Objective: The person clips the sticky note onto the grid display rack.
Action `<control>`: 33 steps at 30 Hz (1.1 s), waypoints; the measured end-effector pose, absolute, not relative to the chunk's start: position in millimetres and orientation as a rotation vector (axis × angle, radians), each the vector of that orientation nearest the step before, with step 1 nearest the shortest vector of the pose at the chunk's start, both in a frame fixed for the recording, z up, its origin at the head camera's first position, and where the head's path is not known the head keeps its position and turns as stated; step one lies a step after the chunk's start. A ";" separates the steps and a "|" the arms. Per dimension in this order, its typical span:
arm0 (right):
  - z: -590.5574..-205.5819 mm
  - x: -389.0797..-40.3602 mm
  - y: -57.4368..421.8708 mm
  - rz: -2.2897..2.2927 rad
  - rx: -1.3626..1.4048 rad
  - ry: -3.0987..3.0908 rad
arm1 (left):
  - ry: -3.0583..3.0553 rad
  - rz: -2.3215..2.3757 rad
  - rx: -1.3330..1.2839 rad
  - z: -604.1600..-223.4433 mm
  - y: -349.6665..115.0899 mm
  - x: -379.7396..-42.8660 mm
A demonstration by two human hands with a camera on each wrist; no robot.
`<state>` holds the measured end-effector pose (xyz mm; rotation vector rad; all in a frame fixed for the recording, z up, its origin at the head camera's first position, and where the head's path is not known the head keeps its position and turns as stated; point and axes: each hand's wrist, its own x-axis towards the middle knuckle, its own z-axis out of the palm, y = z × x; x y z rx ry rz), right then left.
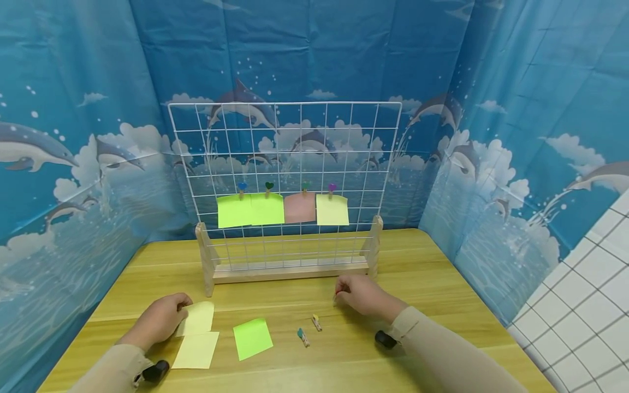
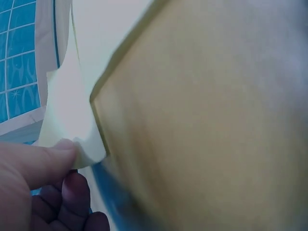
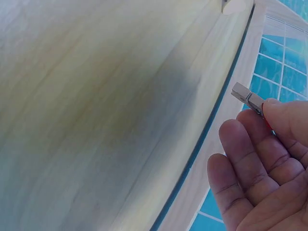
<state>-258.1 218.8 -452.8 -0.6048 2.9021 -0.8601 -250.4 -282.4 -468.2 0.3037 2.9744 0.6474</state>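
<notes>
My left hand [image 1: 162, 317] pinches a pale yellow sticky note [image 1: 199, 317] by its edge between thumb and fingers, over the left part of the table. In the left wrist view the note [image 2: 72, 110] bends a little where the thumb presses it. My right hand [image 1: 362, 296], in front of the rack's right foot, grips a small wooden clothespin [image 3: 248, 96] with a red end between thumb and forefinger; its wooden tips point away from the hand. A white wire grid rack [image 1: 290, 249] on a wooden stand bears two green notes [image 1: 235, 212], a pink one [image 1: 300, 208] and a pale yellow one [image 1: 332, 212], each under a heart-topped clothespin.
Another pale yellow note [image 1: 195, 352] lies just below the left hand's note. A green note [image 1: 253, 338] lies mid-table. Two clothespins, one teal-topped [image 1: 303, 337] and one yellow-topped [image 1: 316, 323], lie to its right. Dolphin-print curtains [image 1: 314, 49] surround the table [image 1: 422, 273].
</notes>
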 end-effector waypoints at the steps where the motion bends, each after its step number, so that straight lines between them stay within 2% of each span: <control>1: -452.6 -257.9 219.8 -0.860 -0.598 2.906 | 2.977 0.652 0.300 -468.2 -283.3 -250.2; 20: -438.8 -252.5 244.6 -1.025 -0.516 2.917 | 3.003 0.789 0.271 -452.2 -285.8 -247.4; 33: -427.9 -250.0 261.2 -1.173 -0.463 2.906 | 3.063 0.874 0.353 -428.4 -262.8 -241.4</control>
